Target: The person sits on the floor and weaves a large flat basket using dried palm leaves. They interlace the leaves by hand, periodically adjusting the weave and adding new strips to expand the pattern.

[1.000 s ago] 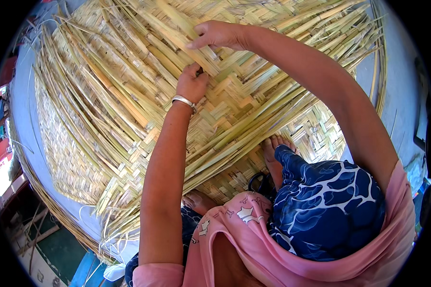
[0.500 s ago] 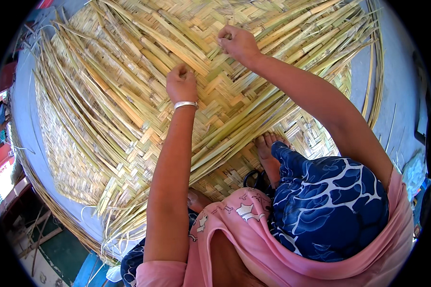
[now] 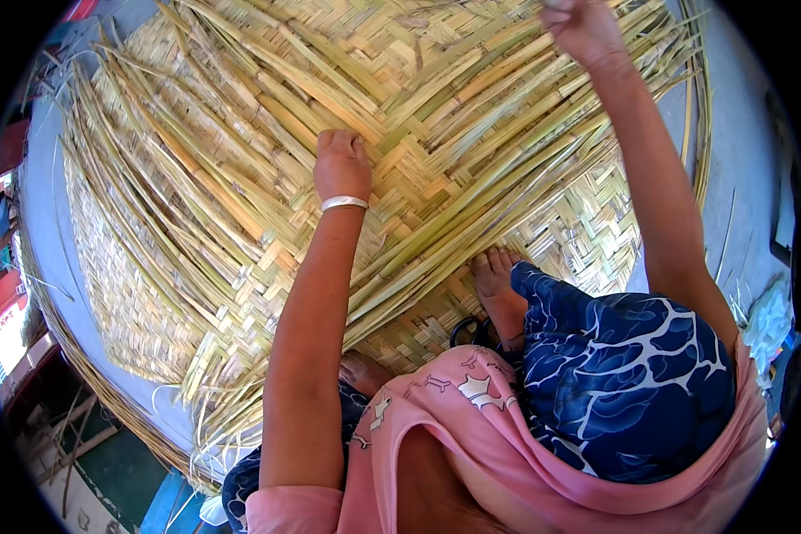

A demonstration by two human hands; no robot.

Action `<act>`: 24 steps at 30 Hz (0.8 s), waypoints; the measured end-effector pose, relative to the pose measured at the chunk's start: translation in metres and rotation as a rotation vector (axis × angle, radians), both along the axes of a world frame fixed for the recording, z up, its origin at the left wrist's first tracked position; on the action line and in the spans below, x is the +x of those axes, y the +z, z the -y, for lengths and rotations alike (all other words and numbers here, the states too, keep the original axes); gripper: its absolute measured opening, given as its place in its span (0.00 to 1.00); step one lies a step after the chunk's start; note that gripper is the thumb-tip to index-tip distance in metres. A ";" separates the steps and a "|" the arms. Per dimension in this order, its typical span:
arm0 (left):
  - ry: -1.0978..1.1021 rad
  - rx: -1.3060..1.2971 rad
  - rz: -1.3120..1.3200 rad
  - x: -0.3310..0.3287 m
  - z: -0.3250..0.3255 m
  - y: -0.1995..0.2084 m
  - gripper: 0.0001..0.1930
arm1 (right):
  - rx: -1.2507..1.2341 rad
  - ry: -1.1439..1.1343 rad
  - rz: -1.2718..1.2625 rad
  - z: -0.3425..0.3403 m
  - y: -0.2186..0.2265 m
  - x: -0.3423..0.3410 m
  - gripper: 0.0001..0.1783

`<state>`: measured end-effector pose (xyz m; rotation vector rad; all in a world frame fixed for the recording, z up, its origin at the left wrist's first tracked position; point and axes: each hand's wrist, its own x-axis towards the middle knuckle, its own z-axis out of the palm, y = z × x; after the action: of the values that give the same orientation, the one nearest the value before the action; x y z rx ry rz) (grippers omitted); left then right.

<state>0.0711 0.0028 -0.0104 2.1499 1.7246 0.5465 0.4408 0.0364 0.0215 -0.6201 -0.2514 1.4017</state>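
A large mat (image 3: 409, 191) of split cane or reed strips, woven in a zigzag pattern, lies beneath my arms. Loose yellow-green strips (image 3: 516, 111) fan out from its woven middle to the upper right, and others (image 3: 196, 151) to the upper left. My left hand (image 3: 341, 166), with a silver bangle at the wrist, rests closed over the weave where the strips meet; whatever its fingers hold is hidden. Out at the picture's top edge, over the strips on the right, my right hand (image 3: 586, 31) has its fingers pinched together. What they grip cannot be made out.
My bare foot (image 3: 498, 289) stands on the mat near its close edge, beside a dark looped handle (image 3: 468, 333). A bundle of long thin strips (image 3: 107, 392) curves along the left side. Grey-blue floor (image 3: 748, 169) surrounds the mat, with clear plastic (image 3: 768, 320) at the right.
My right hand has moved away from the middle, up and to the right, out to the top edge. My left hand has shifted slightly down and stays near the same spot.
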 end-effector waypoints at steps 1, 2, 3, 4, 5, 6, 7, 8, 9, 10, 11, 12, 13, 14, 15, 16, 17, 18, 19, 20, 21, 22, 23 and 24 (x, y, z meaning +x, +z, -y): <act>0.006 -0.006 -0.019 0.000 0.001 0.000 0.03 | -0.004 -0.056 0.010 0.003 -0.001 0.017 0.07; 0.011 -0.013 -0.039 0.001 0.002 -0.002 0.03 | -0.019 -0.113 0.037 0.006 -0.003 0.033 0.08; 0.016 -0.020 -0.058 0.001 0.003 -0.003 0.03 | -0.042 -0.165 0.076 0.010 -0.007 0.046 0.09; 0.023 -0.008 -0.057 0.001 0.003 -0.004 0.04 | -0.073 -0.213 0.129 0.014 -0.011 0.058 0.10; 0.030 0.005 -0.055 0.001 0.002 -0.006 0.04 | -0.116 -0.255 0.204 0.018 -0.017 0.067 0.11; 0.037 0.019 -0.051 0.001 0.000 -0.007 0.05 | -0.167 -0.290 0.296 0.023 -0.022 0.072 0.12; 0.050 0.002 -0.057 0.001 -0.003 -0.009 0.06 | -0.218 -0.310 0.400 0.027 -0.027 0.073 0.13; 0.066 -0.019 -0.066 0.001 -0.007 -0.010 0.07 | -0.268 -0.304 0.520 0.031 -0.032 0.069 0.14; 0.087 -0.046 -0.076 -0.001 -0.012 -0.010 0.07 | -0.305 -0.276 0.652 0.037 -0.036 0.059 0.15; 0.010 -0.043 -0.061 -0.003 -0.018 -0.009 0.12 | -0.333 -0.228 0.786 0.042 -0.039 0.045 0.16; 0.104 -0.153 0.023 -0.006 -0.018 -0.007 0.14 | -0.339 -0.148 0.909 0.051 -0.041 0.027 0.17; 0.093 -0.096 0.071 -0.009 -0.019 -0.004 0.17 | -0.321 -0.041 1.002 0.061 -0.041 0.005 0.18; 0.125 -0.203 0.171 -0.014 -0.013 0.002 0.17 | -0.283 0.081 1.063 0.072 -0.039 -0.018 0.20; 0.071 -0.219 0.152 -0.020 -0.005 0.008 0.16 | -0.234 0.212 1.091 0.083 -0.035 -0.041 0.21; 0.015 -0.233 0.133 -0.027 0.006 0.017 0.16 | -0.170 0.343 1.085 0.096 -0.030 -0.062 0.22; -0.045 -0.246 0.114 -0.034 0.021 0.026 0.15 | -0.066 0.512 1.027 0.110 -0.023 -0.080 0.24; -0.147 -0.266 0.054 -0.042 0.039 0.036 0.13 | -0.051 0.585 1.035 0.122 -0.017 -0.098 0.19; -0.210 -0.375 -0.002 -0.050 0.056 0.046 0.13 | -0.129 0.676 1.021 0.132 -0.009 -0.111 0.19; -0.365 -0.389 -0.180 -0.057 0.071 0.056 0.13 | -0.122 0.756 0.991 0.141 -0.003 -0.121 0.20; -0.371 -0.564 -0.240 -0.065 0.085 0.067 0.13 | -0.083 0.830 0.959 0.147 0.002 -0.131 0.21; -0.388 -0.531 -0.240 -0.068 0.100 0.073 0.13 | -0.144 0.888 0.890 0.152 0.006 -0.140 0.21; -0.409 -0.498 -0.238 -0.071 0.111 0.078 0.12 | -0.191 0.938 0.822 0.158 0.008 -0.148 0.21; -0.444 -0.472 -0.313 -0.073 0.119 0.081 0.12 | -0.282 0.984 0.778 0.164 0.009 -0.153 0.21; -0.483 -0.446 -0.385 -0.074 0.125 0.083 0.11 | -0.279 1.035 0.676 0.171 0.008 -0.159 0.21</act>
<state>-0.0025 -0.1220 0.0729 2.2972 1.2445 -0.3659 0.2820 -0.1349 0.0299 -1.2980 -1.0345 2.1875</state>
